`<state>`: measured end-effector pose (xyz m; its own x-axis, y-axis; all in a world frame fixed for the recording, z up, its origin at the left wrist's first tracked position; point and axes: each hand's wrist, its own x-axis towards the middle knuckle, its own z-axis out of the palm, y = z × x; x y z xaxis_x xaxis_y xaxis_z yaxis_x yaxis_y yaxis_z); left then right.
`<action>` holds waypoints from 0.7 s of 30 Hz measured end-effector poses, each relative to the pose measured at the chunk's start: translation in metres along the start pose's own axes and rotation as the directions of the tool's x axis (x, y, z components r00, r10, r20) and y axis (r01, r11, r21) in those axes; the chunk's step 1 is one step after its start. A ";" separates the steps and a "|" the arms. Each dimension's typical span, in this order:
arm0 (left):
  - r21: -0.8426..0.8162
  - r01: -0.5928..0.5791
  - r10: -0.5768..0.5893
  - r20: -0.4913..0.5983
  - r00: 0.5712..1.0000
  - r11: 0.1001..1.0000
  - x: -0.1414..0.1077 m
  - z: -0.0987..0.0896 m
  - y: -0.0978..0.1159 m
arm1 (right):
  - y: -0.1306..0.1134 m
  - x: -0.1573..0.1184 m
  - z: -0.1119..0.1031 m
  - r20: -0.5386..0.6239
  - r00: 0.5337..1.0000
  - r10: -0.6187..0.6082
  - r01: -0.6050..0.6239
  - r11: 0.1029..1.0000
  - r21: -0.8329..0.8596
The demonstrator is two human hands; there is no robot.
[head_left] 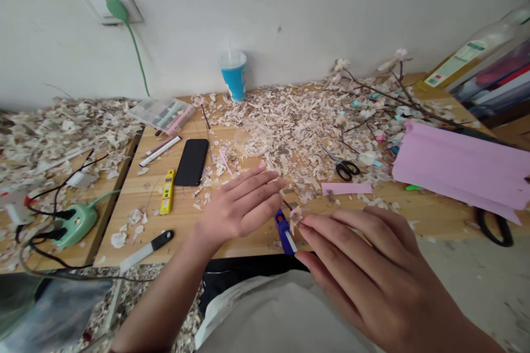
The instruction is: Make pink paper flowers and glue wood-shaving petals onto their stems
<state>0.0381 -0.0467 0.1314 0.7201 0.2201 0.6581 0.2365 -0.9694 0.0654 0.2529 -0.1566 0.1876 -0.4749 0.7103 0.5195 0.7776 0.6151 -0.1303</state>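
My left hand (244, 204) reaches over the table's front part with its fingers stretched out side by side, palm down. Its thumb is hidden. My right hand (364, 265) pinches a small pale paper flower (295, 217) between thumb and fingers; a thin dark stem sticks out from it toward my left fingertips. Whether the left hand touches the stem, I cannot tell. Beneath the flower, between both hands, lies a blue tool with a white stick (285, 234), like a glue gun. A pink paper strip (346, 188) and black-handled scissors (345, 168) lie beyond my right hand.
Paper scraps (281, 127) cover much of the wooden table. A phone (191, 162), yellow blade box (167, 192), knife (147, 251) and green power strip (77, 224) lie left. At the back stands a blue cup (234, 77). Flowering branches (397, 94) and pink paper (459, 168) are right.
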 end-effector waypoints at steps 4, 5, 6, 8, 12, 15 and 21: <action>-0.002 -0.005 0.005 0.007 1.000 1.000 0.001 0.000 0.000 | 0.000 -0.001 -0.001 -0.004 1.000 0.012 -0.012 1.000 0.006; -0.003 -0.008 0.008 0.007 1.000 1.000 0.001 0.000 0.000 | 0.000 -0.001 -0.001 -0.003 1.000 0.020 -0.020 1.000 0.004; -0.005 -0.010 0.010 0.008 1.000 1.000 0.001 0.000 0.000 | 0.000 -0.001 -0.001 0.001 1.000 0.025 -0.025 1.000 0.002; -0.008 -0.012 0.012 0.004 1.000 1.000 0.001 0.001 0.000 | 0.000 0.000 -0.001 0.009 0.999 0.037 -0.037 0.999 -0.002; 0.002 -0.021 0.021 -0.009 1.000 1.000 0.000 0.002 0.000 | 0.000 0.001 0.001 0.017 0.999 0.049 -0.049 0.999 0.000; 0.002 -0.020 0.020 -0.005 1.000 1.000 0.001 0.001 -0.001 | 0.001 0.001 0.002 -0.002 0.999 0.045 -0.045 0.999 -0.008; -0.033 0.004 -0.004 0.004 1.000 0.999 0.001 0.001 -0.001 | 0.001 0.000 0.002 0.010 1.000 0.026 -0.026 1.000 -0.009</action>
<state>0.0395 -0.0456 0.1313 0.7216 0.2240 0.6551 0.2173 -0.9717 0.0929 0.2534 -0.1557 0.1858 -0.4587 0.7296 0.5073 0.7934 0.5933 -0.1358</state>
